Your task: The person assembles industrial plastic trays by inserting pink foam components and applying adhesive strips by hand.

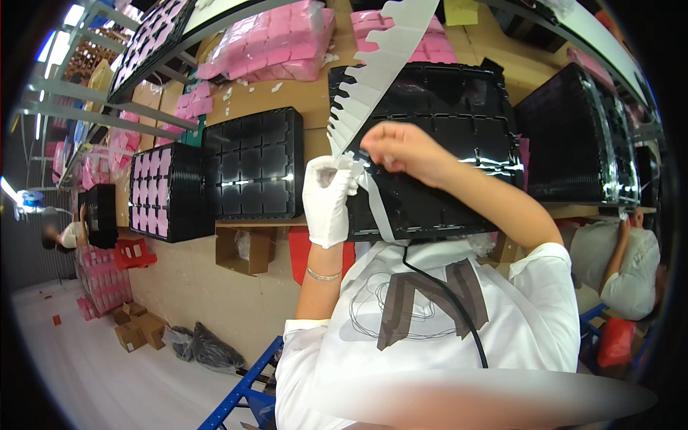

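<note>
A long white strip (387, 61) with one notched edge runs from the top of the view down to my hands, and its narrower tail (378, 204) hangs below them. My left hand (328, 201), in a white glove, is closed on the strip. Just to the right, my bare right hand (408, 152) has its fingers curled together near the strip; what they pinch, if anything, is too small to make out. Under both hands lies a black plastic tray (437, 193) with square compartments, topped by shiny film in places.
Stacked black trays (254, 165) stand left, beside a stack with pink pieces (152, 190). Another tall tray stack (566, 136) is at right. Bagged pink blocks (276, 36) lie at the back. A cardboard box (244, 251) is below the table edge. A co-worker (616, 265) sits at right.
</note>
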The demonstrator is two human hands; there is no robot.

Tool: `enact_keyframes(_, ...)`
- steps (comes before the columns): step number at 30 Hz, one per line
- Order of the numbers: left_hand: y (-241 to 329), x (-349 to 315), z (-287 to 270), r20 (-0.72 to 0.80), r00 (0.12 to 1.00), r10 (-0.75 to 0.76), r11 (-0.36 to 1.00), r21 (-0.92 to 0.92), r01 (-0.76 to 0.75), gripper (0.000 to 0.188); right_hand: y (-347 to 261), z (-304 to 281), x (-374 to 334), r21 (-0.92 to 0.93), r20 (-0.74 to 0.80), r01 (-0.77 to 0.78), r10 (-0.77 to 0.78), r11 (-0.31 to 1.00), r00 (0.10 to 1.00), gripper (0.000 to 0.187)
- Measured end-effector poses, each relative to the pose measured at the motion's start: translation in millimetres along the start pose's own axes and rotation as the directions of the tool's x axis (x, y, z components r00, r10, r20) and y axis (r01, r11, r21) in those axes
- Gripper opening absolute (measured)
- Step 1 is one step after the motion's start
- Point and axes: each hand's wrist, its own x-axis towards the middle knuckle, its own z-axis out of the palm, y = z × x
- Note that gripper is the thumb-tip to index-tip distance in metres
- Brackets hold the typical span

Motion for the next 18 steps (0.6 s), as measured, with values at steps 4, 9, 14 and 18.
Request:
enact_keyframes(4,0,1,25,0.085,0.993,-0.080,0.997,0.005,0.080,0.014,9,15,-38,-0.375,-0.208,0.135,-0.225,0.917,0.952,0.011)
enact_keyframes(9,-4,-2,51,0.163,0.979,-0.120,0.992,-0.015,0.124,0.026,-1,0,-81,-0.725,-0.093,0.410,-0.669,0.553,0.737,0.009)
enact_keyframes(14,-8,-4,55,0.006,0.995,-0.098,0.995,-0.007,0.098,0.031,-63,-103,-96,-0.827,-0.195,0.187,-0.582,0.531,0.789,0.010)
enact_keyframes(18,-16,-6,61,0.056,0.992,-0.117,0.992,0.052,0.114,0.024,-78,-249,-76,-0.956,-0.279,-0.160,-0.585,0.248,0.761,0.016)
